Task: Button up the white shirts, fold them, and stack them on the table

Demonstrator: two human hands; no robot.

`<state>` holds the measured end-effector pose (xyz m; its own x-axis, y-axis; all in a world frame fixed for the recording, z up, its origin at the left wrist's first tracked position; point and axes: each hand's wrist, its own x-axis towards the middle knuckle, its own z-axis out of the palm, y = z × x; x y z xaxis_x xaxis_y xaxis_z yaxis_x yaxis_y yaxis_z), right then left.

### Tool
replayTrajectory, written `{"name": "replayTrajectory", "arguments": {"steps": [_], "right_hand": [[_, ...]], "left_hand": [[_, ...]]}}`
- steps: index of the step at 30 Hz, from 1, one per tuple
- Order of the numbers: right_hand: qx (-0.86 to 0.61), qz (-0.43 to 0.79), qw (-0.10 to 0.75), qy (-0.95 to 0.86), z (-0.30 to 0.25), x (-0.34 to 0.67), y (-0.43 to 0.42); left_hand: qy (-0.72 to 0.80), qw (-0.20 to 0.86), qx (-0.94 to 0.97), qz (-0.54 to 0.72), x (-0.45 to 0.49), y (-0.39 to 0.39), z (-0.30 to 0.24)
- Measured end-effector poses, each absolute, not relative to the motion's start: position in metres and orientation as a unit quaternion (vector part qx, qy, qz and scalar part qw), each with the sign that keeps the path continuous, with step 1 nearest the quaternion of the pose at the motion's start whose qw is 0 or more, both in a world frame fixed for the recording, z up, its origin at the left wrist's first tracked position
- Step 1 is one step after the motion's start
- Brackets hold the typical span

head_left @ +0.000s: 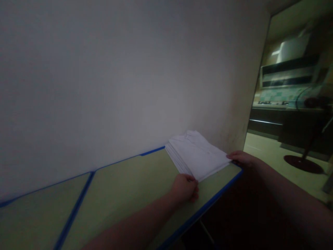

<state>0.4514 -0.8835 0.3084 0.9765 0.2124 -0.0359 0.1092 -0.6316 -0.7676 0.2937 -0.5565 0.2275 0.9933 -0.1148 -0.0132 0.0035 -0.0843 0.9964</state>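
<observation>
A neat stack of folded white shirts [197, 152] lies near the right end of the table, against the wall. The top shirt has its collar toward the wall and what look like buttons down its front. At the stack's near left corner, my left hand [185, 187] is closed, with thumb and fingers pinching the shirt's edge. My right hand [240, 158] pinches the right corner of the top shirt at the table's end. How many layers each hand grips is hidden.
The pale yellow-green table [130, 184] has blue tape [75, 208] along its edges and across its left part. A plain wall [117, 76] rises behind it. Through a doorway at right are a stand fan [303, 163] and a kitchen counter [270, 107].
</observation>
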Motion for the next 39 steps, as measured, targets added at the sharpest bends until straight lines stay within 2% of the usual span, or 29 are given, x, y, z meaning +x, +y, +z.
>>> {"name": "replayTrajectory", "arguments": {"steps": [6,10,14,19,23,27,29,34,39], "right_hand": [[-0.934,-0.002,0.353,-0.06,0.34,0.426,-0.899],[-0.941,-0.039,0.33,-0.06,0.371,0.405,-0.9],[-0.944,-0.054,0.314,-0.09,0.393,0.394,-0.876],[-0.941,-0.009,0.306,-0.142,0.393,0.398,-0.809],[-0.934,0.061,0.298,-0.19,0.365,0.407,-0.723],[-0.92,0.133,0.287,-0.232,0.313,0.412,-0.609],[-0.909,0.173,0.279,-0.259,0.28,0.408,-0.547],[-0.86,0.3,0.254,-0.325,0.196,0.372,-0.394],[-0.801,0.401,0.217,-0.389,0.135,0.316,-0.27]], "left_hand": [[-0.077,0.634,0.764,-0.09,0.28,-0.545,0.225],[-0.101,0.594,0.786,-0.136,0.253,-0.509,0.219],[-0.131,0.533,0.822,-0.149,0.221,-0.442,0.203],[-0.062,0.465,0.879,-0.084,0.185,-0.33,0.174],[0.037,0.461,0.886,-0.036,0.151,-0.228,0.148],[0.15,0.454,0.878,0.024,0.105,-0.12,0.116],[0.205,0.409,0.887,0.056,0.076,-0.067,0.099],[0.331,0.206,0.912,0.128,-0.007,0.05,0.061],[0.429,0.15,0.885,0.102,-0.057,0.111,0.04]]}}
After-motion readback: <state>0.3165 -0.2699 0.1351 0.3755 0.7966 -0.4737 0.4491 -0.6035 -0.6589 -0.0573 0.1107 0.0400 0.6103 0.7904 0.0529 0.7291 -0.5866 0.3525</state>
